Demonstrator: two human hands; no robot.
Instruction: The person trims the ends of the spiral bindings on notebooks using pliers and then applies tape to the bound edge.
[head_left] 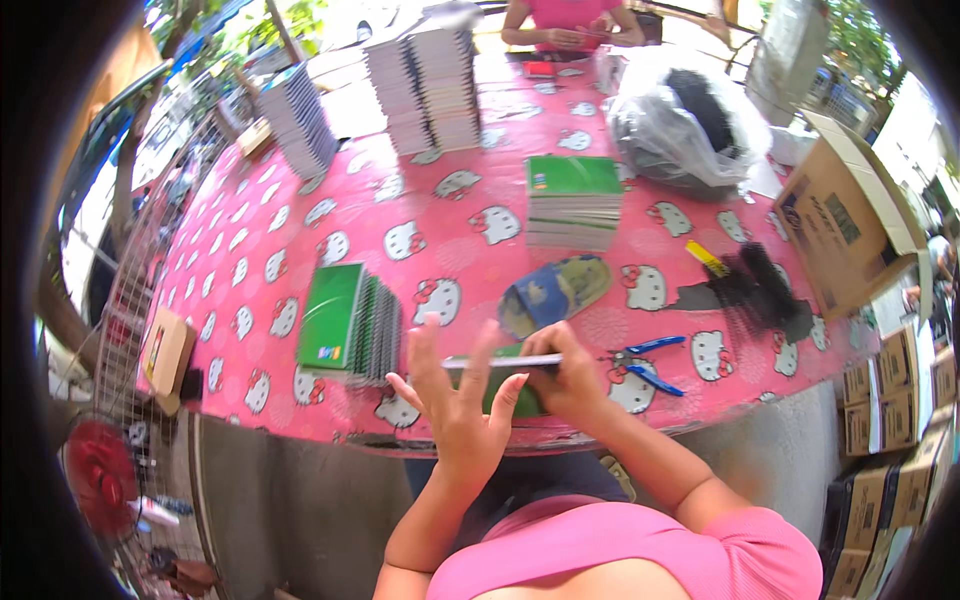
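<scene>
My right hand (568,378) is closed on the right end of a green-covered notebook (526,398), whose white page edge faces up near the table's front edge. Just left of it, my left hand (462,405) is raised with its fingers spread, slightly blurred and holding nothing. A stack of green spiral notebooks (335,318) sits to the left, its coils toward my left hand. Beyond my hands lies a worn blue and tan slipper (555,292). Blue-handled pliers (654,344) rest to the right of my right hand, jaws toward it.
Another green notebook stack (573,178) stands mid-table. Tall notebook piles (425,85) and a leaning stack (299,120) occupy the back left. Toward the right are black coil-like strands (755,290), a plastic bag (685,125) with black contents and a cardboard box (840,220). Someone in pink (572,20) sits opposite.
</scene>
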